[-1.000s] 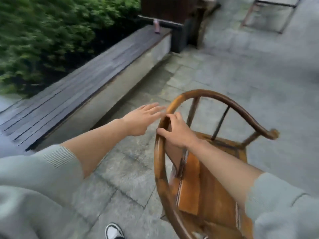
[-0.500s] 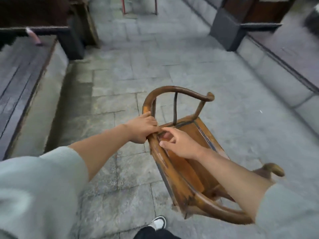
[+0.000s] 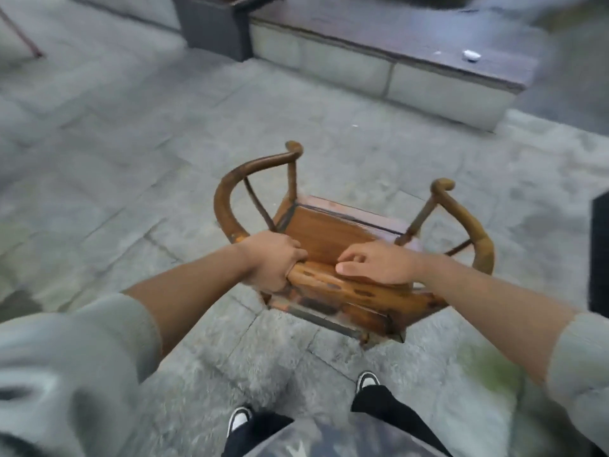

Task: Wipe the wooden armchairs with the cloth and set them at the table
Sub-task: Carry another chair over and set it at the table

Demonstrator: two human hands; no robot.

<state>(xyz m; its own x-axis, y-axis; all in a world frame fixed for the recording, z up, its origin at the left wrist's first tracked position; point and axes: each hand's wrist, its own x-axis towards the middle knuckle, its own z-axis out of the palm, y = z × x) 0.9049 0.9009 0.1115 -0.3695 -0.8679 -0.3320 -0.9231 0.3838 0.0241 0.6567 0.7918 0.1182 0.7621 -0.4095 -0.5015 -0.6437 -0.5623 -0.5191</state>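
A wooden armchair with a curved horseshoe rail stands on stone paving in front of me, its seat facing away. My left hand is wrapped around the back rail on the left side. My right hand lies over the top of the same rail to the right, fingers curled on the wood. Both armrest ends curl up at the far side. No cloth and no table are in view. The picture is blurred by motion.
A low bench with a dark plank top on a pale stone base runs along the far right, with a small white object on it. A dark post stands behind. My shoes are on the paving. A dark edge shows at the right.
The view has swung around and the chair has turned with it, now facing straight away from me. My left hand has closed on the rail; my right hand has shifted along its top.
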